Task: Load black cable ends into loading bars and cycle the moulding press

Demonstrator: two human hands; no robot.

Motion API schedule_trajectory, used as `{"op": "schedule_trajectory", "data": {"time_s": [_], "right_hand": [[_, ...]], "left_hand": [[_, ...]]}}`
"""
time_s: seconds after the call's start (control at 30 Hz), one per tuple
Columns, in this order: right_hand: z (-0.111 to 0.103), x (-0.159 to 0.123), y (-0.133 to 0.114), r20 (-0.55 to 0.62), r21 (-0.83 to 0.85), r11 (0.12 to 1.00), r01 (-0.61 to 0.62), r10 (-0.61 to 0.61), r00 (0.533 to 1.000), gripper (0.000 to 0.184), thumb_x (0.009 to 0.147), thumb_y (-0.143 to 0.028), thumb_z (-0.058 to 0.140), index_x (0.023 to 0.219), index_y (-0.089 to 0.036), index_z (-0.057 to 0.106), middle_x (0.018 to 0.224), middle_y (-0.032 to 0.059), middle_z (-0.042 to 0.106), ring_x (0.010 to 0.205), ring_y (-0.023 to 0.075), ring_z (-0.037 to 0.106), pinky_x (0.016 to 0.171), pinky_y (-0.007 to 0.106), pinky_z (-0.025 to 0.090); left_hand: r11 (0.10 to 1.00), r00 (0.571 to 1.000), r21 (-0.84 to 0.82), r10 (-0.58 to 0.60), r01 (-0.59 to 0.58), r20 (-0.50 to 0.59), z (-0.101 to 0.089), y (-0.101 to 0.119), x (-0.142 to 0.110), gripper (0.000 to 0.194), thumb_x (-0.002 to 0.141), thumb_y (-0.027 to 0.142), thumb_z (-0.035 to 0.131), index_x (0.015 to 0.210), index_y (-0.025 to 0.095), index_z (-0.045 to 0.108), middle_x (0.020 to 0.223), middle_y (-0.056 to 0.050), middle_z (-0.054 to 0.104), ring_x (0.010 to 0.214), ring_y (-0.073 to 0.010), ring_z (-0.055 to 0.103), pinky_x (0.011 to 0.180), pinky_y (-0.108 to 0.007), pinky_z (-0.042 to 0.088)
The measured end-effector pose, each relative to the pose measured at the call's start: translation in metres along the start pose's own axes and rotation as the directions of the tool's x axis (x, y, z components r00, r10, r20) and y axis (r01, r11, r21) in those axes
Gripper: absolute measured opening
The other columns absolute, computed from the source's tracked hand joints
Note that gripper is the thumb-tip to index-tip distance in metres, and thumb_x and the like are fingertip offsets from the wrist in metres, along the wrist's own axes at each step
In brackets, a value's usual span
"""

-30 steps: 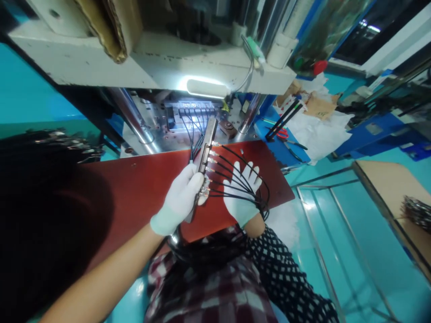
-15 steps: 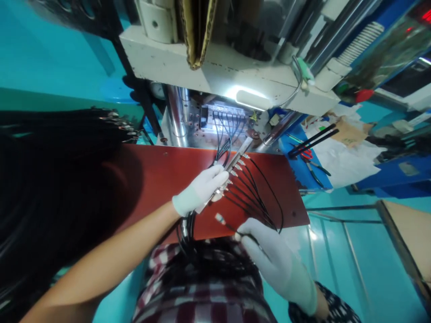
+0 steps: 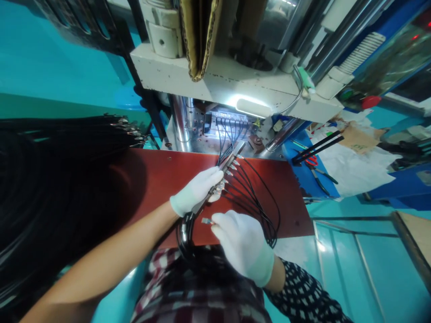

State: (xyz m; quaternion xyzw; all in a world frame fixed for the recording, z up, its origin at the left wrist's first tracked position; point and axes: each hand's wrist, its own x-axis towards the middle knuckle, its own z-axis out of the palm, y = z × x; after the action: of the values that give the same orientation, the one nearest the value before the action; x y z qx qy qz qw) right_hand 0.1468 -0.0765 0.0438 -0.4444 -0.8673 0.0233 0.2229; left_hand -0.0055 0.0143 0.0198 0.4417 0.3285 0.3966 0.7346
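Over a smooth reddish-brown worktop [image 3: 161,175], two white-gloved hands are holding separate parts

From the head camera, the left hand [image 3: 198,188] is clasping a long, narrow grey metal bar [image 3: 235,153], which is slanting away above the worktop; whether it is touching the surface cannot be told. Small silvery metal connectors [image 3: 236,163] are sitting in a row along the bar's right side, and their thin black cables [image 3: 252,188] are trailing rightward in a loose bunch. The right hand [image 3: 242,242] is pinching a single flat silvery plug [image 3: 206,220], which is pointing left, near the bar but apart from it. Beyond the bar, more black cables are running into a brightly lit metal fixture [image 3: 220,129]. A glossy black cable bundle [image 3: 186,231] is hanging at the near edge. To the left, a large heap of black cables [image 3: 50,179] is lying with its metal ends facing the fixture side. To the right, red-handled pliers [image 3: 312,160] are resting on a blue surface [image 3: 299,181].
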Motion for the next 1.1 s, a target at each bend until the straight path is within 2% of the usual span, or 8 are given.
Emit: {"op": "schedule_trajectory", "data": {"time_s": [0.13,0.3,0.47,0.53,0.67,0.73,0.87,1.1], "right_hand": [[0.004,0.002,0.01,-0.057,-0.066,0.995,0.077,-0.081,0.995,0.025,0.102,-0.028,0.051,0.115,-0.016,0.067,0.065,-0.0006,0.065,0.059,0.0164,0.059,0.058,0.034,0.037],[0.011,0.008,0.013,-0.041,-0.045,0.998,0.05,-0.052,0.998,0.027,0.103,-0.029,0.051,0.114,-0.014,0.069,0.066,0.0009,0.069,0.061,0.0146,0.063,0.061,0.031,0.04],[0.012,0.017,0.007,0.058,0.016,0.983,-0.181,0.18,0.982,0.033,0.103,-0.025,0.041,0.083,-0.017,0.066,0.06,0.0022,0.065,0.054,0.014,0.06,0.054,0.03,0.034],[0.011,0.021,0.005,0.206,0.209,0.912,-0.353,0.311,0.928,0.029,0.102,-0.025,0.041,0.084,-0.018,0.063,0.061,0.0003,0.065,0.052,0.0121,0.06,0.053,0.026,0.036],[0.015,0.025,0.007,0.482,0.576,0.563,-0.593,0.352,0.802,0.024,0.101,-0.024,0.04,0.086,-0.019,0.058,0.063,-0.0033,0.066,0.048,0.0081,0.058,0.057,0.019,0.045],[0.02,0.024,0.009,0.494,0.617,0.473,-0.628,0.388,0.778,0.024,0.1,-0.025,0.04,0.085,-0.019,0.057,0.062,-0.0037,0.065,0.047,0.008,0.056,0.056,0.019,0.047],[0.027,0.022,0.007,0.474,0.641,0.407,-0.651,0.458,0.752,0.024,0.099,-0.028,0.043,0.082,-0.018,0.058,0.058,-0.0037,0.063,0.046,0.0081,0.052,0.053,0.019,0.045],[0.036,0.019,0.001,0.499,0.701,0.218,-0.679,0.53,0.685,0.024,0.095,-0.027,0.048,0.076,-0.017,0.06,0.052,-0.0038,0.061,0.043,0.007,0.047,0.046,0.018,0.039]], "left_hand": [[1.0,1.0,-0.009,-0.017,0.017,-0.014,0.0,0.001,-0.001,0.035,0.093,0.049,0.056,0.077,0.02,0.048,0.067,0.002,0.043,0.048,-0.0085,0.034,0.043,-0.023,0.023],[1.0,0.999,-0.006,-0.017,0.016,-0.031,0.0,-0.001,-0.002,0.035,0.093,0.051,0.056,0.077,0.02,0.051,0.069,0.0,0.046,0.049,-0.0093,0.038,0.042,-0.024,0.023],[1.0,0.997,0.015,0.023,-0.022,-0.078,0.002,-0.003,-0.002,0.031,0.093,0.046,0.058,0.077,0.02,0.053,0.069,0.0,0.048,0.051,-0.0107,0.042,0.044,-0.026,0.031],[0.999,0.994,0.041,0.036,-0.032,-0.104,0.002,-0.003,-0.003,0.031,0.093,0.046,0.058,0.077,0.021,0.052,0.068,0.0,0.049,0.051,-0.0113,0.042,0.045,-0.026,0.034],[0.997,0.995,0.062,0.041,-0.036,-0.088,0.002,-0.002,-0.003,0.032,0.096,0.047,0.054,0.077,0.021,0.051,0.064,0.0,0.049,0.048,-0.0114,0.042,0.043,-0.026,0.032],[0.996,0.995,0.078,0.053,-0.047,-0.08,0.002,-0.001,-0.003,0.032,0.096,0.046,0.053,0.076,0.021,0.051,0.063,0.001,0.049,0.048,-0.0116,0.042,0.044,-0.026,0.032],[0.994,0.996,0.099,0.051,-0.044,-0.074,0.001,0.0,-0.003,0.032,0.096,0.047,0.054,0.077,0.021,0.051,0.064,0.001,0.049,0.05,-0.0117,0.041,0.046,-0.026,0.033],[0.954,0.995,0.295,0.081,-0.06,-0.059,-0.004,-0.002,-0.003,0.03,0.096,0.044,0.052,0.079,0.02,0.047,0.066,0.003,0.049,0.056,-0.0111,0.043,0.052,-0.025,0.036]]}}
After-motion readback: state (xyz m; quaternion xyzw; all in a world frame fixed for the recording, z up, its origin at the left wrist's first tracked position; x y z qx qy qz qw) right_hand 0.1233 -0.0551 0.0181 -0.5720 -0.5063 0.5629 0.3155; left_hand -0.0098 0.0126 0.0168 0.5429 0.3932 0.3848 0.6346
